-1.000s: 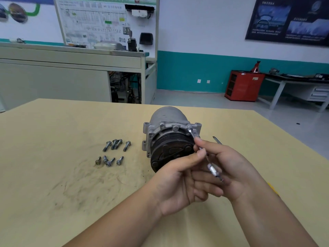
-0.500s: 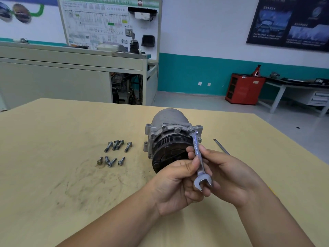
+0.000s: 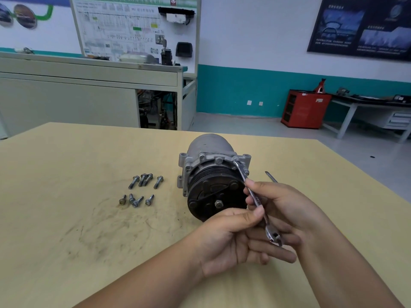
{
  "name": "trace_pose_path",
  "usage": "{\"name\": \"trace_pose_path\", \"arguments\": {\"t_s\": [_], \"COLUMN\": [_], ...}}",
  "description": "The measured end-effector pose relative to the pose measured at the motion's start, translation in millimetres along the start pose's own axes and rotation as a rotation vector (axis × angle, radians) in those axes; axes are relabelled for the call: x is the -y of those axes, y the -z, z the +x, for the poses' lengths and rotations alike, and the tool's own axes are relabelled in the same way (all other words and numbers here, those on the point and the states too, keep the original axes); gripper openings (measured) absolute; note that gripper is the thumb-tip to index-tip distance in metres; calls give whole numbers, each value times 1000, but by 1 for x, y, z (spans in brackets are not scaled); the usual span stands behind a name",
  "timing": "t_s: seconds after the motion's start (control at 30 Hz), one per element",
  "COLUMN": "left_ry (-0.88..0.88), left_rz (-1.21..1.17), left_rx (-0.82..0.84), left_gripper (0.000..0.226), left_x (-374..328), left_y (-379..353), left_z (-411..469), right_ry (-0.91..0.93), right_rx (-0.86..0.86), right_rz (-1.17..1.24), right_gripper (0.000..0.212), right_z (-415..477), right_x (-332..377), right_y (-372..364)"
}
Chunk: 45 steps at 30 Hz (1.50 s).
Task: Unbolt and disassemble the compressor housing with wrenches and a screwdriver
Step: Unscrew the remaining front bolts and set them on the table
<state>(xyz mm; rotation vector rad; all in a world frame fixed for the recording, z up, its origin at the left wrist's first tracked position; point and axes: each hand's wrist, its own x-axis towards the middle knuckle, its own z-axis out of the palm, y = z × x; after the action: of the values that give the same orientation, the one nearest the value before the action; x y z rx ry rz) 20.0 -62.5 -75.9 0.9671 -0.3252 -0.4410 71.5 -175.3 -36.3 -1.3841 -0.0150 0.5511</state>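
A grey compressor (image 3: 209,147) with a black pulley face lies on the yellow table (image 3: 66,241), pulley toward me. A small open-ended wrench (image 3: 255,196) runs from a bolt on the housing flange at the upper right down toward me. My left hand (image 3: 231,238) pinches the wrench shaft with the thumb on top. My right hand (image 3: 287,210) holds the same shaft from the right side, fingers curled behind it. Several removed bolts (image 3: 142,190) lie in two rows left of the compressor.
A screwdriver (image 3: 271,177) lies on the table behind my right hand, mostly hidden. Beyond the table stand a grey workbench with a diagram board (image 3: 133,27), a red cabinet (image 3: 304,108) and a side desk (image 3: 378,112).
The wrench's lower end has swung from the left toward the right, turning on the flange bolt. Both hands stayed on it.
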Motion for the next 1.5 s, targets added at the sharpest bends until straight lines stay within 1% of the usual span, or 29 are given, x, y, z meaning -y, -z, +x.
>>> {"name": "trace_pose_path", "arguments": {"t_s": [0.13,0.2,0.27,0.33,0.43,0.5,0.63,0.77,0.9,0.97,1.0,1.1,1.17,1.23,1.33,1.43,1.5], "left_ry": [-18,-30,-44,-47,-52,-61,-102,-103,-84,-78,-83,-106,-82,-64,-61,-63,-61], "left_rz": [67,74,77,68,52,18,-55,-62,-38,-39,-40,-77,-85,-105,-105,-46,-8], "left_rx": [-77,-87,-83,-78,-72,-58,-21,-58,-69,-40,-29,-7,-22,-26,-20,-21,-25], "left_gripper": [33,30,29,28,28,27,23,28,28,29,26,23,24,28,44,38,32], "left_x": [4,4,2,3,5,5,2,6,3,1,-1,-3,-3,-5,-7,-6,-8], "left_y": [4,4,2,1,-2,-3,-3,-1,3,6,6,10,13,13,11,11,12], "left_z": [3,3,3,3,5,5,4,5,5,3,2,0,0,-1,-3,-4,-6], "right_ry": [130,154,139,97,13,-15,-90,-119,-67,-47,-36,34,86,110,148,209,237], "right_rx": [-28,-47,-38,27,144,189,196,177,111,88,76,25,-2,20,49,44,43], "right_rz": [-160,-192,-189,-131,-26,40,184,264,241,236,220,91,35,8,-36,-111,-142], "right_gripper": [32,28,23,24,41,45,29,25,25,25,26,35,35,39,44,43,39], "right_z": [2,2,1,0,0,0,1,2,4,2,1,-1,0,0,-1,-1,-2], "right_x": [2,2,2,1,2,2,3,5,7,7,6,2,1,1,2,1,-1], "right_y": [3,3,3,3,6,8,1,-4,-10,-14,-16,-20,-22,-22,-23,-23,-21]}}
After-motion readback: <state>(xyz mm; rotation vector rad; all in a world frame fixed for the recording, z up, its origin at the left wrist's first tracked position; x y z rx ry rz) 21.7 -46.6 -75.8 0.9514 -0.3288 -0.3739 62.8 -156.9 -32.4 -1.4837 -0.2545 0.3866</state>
